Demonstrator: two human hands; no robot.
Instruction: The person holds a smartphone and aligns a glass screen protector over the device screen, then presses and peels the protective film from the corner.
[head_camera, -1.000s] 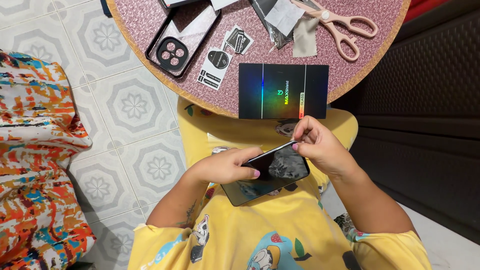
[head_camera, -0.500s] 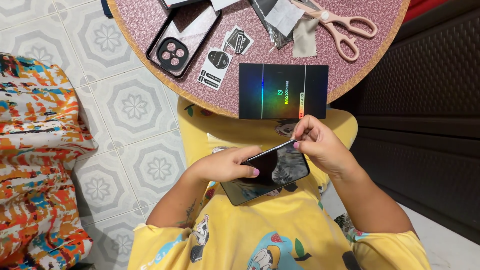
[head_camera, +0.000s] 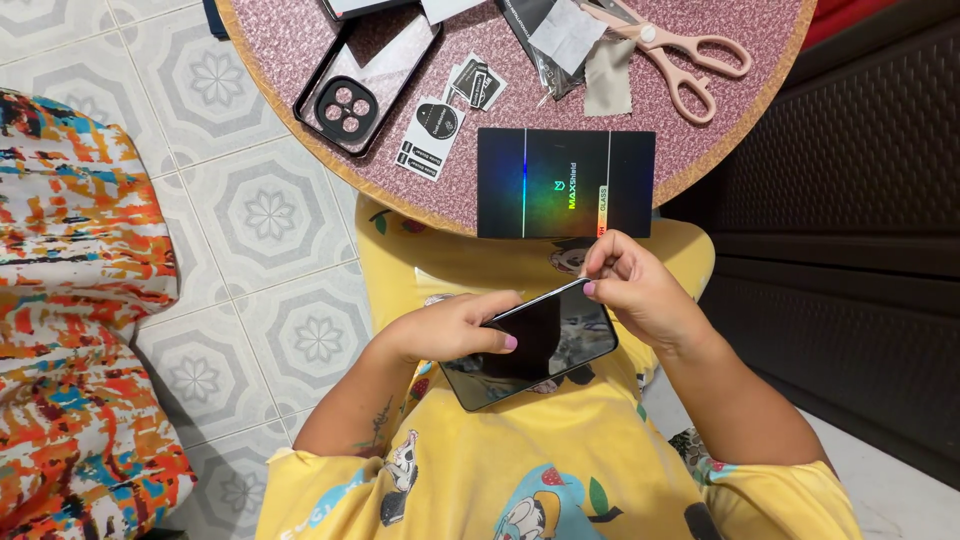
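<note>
A black smartphone lies screen-up over my lap, tilted, its glass dark and reflective. My left hand grips its left part, thumb across the screen. My right hand pinches the phone's upper right corner with thumb and fingertips; whether a thin film sits between those fingers I cannot tell. Both hands hover just below the edge of the round pink table.
On the table lie a dark iridescent flat box, a black phone case, round and square stickers, a grey cloth, torn wrappers and pink scissors. A colourful patterned fabric lies left on the tiled floor; a dark cabinet stands right.
The reflection on the phone screen has faded as the phone tilted slightly. Both hands stay in nearly the same place. The patterned fabric at left shifted.
</note>
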